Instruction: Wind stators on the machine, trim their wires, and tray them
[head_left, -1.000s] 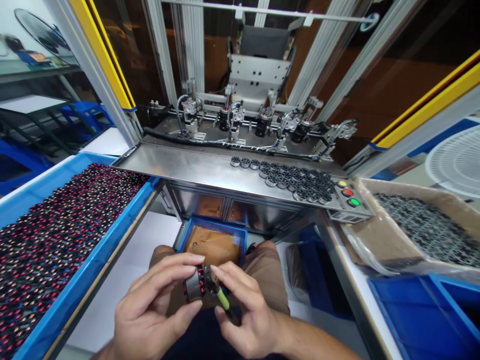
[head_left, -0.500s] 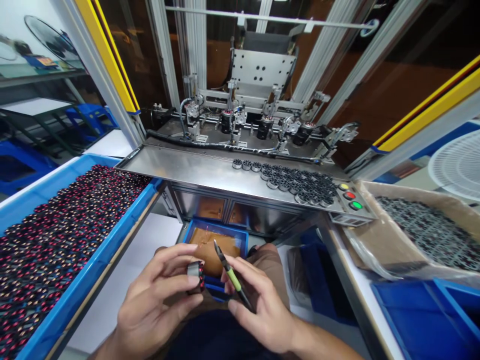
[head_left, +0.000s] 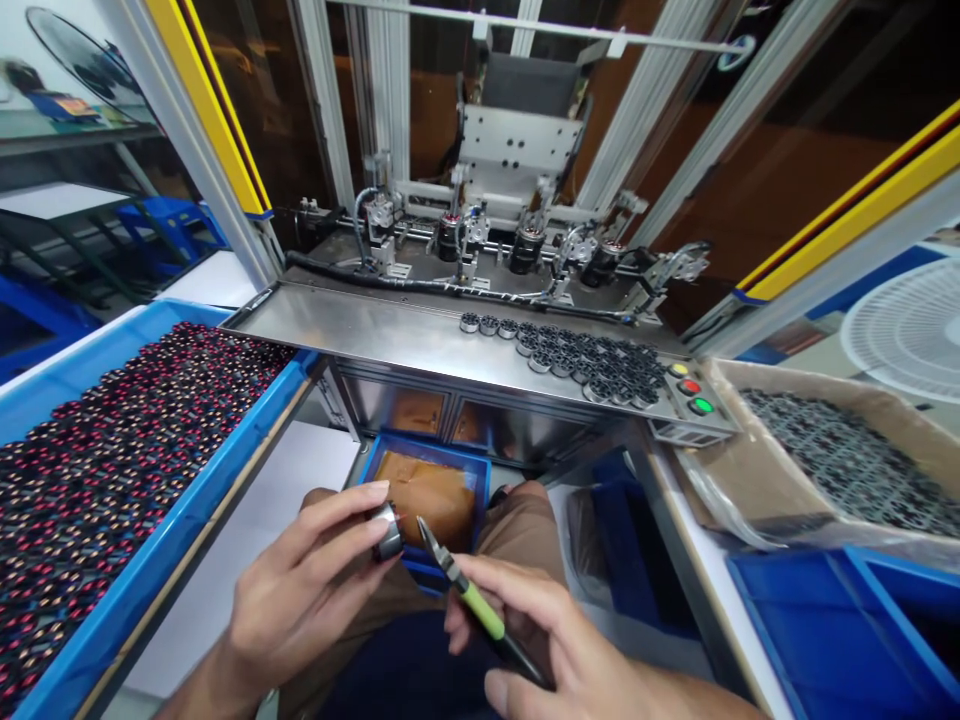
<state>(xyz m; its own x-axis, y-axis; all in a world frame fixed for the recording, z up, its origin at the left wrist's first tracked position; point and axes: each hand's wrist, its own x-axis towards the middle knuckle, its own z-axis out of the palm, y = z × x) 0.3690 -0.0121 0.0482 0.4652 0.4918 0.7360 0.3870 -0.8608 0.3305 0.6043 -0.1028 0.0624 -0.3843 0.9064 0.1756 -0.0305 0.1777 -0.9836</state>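
Observation:
Between the thumb and fingers of my left hand (head_left: pixel 307 590) is a small round motor stator (head_left: pixel 388 532), with a grey metal side and a bit of red at its right edge. My right hand (head_left: pixel 540 630) is wrapped round a pair of cutting pliers (head_left: pixel 480 610) with green and black handles. Their pointed metal jaws reach up and left, close to the stator but apart from it. Below both hands, a blue bin (head_left: pixel 484 480) lined with brown material stands low down.
A metal shelf (head_left: pixel 360 325) carries several dark stators (head_left: pixel 585 360) and coloured buttons (head_left: pixel 691 387). Behind it stands a machine (head_left: pixel 517 140) with fixtures. At left, a blue tray (head_left: pixel 247 440) is full of red-and-copper wound parts; at right, a lined box (head_left: pixel 720 410) holds grey parts.
The stator has turned in my left hand, so its red coil face shows less. The pliers have shifted slightly down and left with my right hand. The whole view has tilted a little.

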